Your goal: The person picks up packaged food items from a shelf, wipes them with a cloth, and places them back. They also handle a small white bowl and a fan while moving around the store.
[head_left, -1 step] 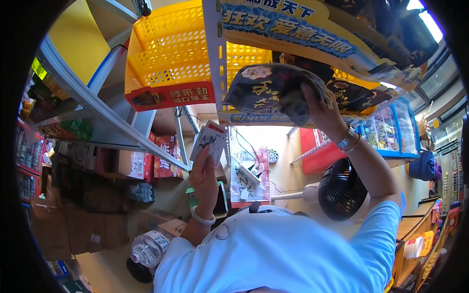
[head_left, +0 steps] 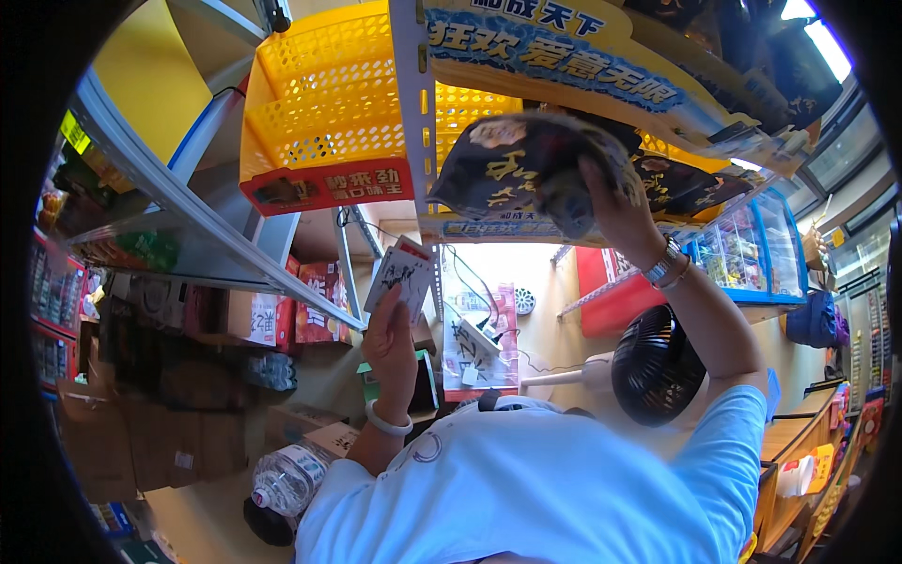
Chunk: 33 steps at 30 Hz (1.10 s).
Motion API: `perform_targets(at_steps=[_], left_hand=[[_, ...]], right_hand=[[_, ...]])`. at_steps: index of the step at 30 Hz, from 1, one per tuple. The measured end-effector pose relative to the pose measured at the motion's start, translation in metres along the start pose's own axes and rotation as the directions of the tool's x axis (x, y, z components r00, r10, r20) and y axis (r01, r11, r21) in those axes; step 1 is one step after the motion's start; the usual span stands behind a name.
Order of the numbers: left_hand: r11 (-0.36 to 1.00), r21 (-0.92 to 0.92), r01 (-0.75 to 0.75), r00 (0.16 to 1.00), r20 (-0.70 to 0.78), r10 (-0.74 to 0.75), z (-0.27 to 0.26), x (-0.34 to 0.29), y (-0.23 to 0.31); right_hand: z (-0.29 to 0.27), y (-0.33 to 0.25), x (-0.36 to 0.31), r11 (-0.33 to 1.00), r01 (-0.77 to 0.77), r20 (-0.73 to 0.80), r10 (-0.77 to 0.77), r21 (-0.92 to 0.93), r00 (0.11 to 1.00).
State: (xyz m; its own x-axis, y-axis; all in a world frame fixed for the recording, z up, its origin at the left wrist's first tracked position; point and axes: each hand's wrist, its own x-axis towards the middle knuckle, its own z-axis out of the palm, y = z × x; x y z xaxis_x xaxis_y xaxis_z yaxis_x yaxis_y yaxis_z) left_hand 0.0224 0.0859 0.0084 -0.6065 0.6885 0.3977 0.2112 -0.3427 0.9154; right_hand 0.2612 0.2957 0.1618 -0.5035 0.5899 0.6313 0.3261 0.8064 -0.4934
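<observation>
My left hand [head_left: 389, 346] is closed round the lower edge of some flat white packets [head_left: 406, 273] with dark drawings and a bit of red on them. The thumb lies across their face. Higher up and to the right, my right hand [head_left: 615, 221] grips the right side of a glossy black bag [head_left: 493, 169] with gold lettering. The bag is tilted in front of the yellow shelf basket, its far side partly blurred. Fingers behind the bag are hidden. Beside it, more black bags [head_left: 686, 183] lie in the rack.
A yellow perforated basket [head_left: 324, 94] with a red front label hangs upper left. A metal upright [head_left: 412, 113] divides the racks. Below are a black fan [head_left: 658, 367], red cartons [head_left: 321, 301], a large water bottle [head_left: 287, 479] and a blue-framed display case [head_left: 752, 249].
The black bag has tipped slightly in my right hand, its upper edge shifting a little. My left hand and the white packets stay almost in place.
</observation>
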Motion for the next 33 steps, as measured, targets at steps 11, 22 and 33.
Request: perform_targets(at_steps=[11,22,33], left_hand=[[0.987,-0.026,0.16,0.987,-0.008,-0.16,-0.024,-0.02,-0.02],[0.974,-0.085,0.209,0.978,0.036,-0.207,-0.018,-0.018,-0.009],[0.948,-0.216,0.234,0.972,0.053,-0.227,-0.019,-0.023,-0.01]], right_hand=[[0.023,0.047,0.009,0.968,-0.246,-0.228,0.231,-0.042,0.946],[0.03,0.087,-0.007,0.95,-0.046,-0.293,-0.049,-0.307,0.955],[0.026,0.036,0.018,0.938,-0.188,-0.182,0.138,-0.293,0.974]])
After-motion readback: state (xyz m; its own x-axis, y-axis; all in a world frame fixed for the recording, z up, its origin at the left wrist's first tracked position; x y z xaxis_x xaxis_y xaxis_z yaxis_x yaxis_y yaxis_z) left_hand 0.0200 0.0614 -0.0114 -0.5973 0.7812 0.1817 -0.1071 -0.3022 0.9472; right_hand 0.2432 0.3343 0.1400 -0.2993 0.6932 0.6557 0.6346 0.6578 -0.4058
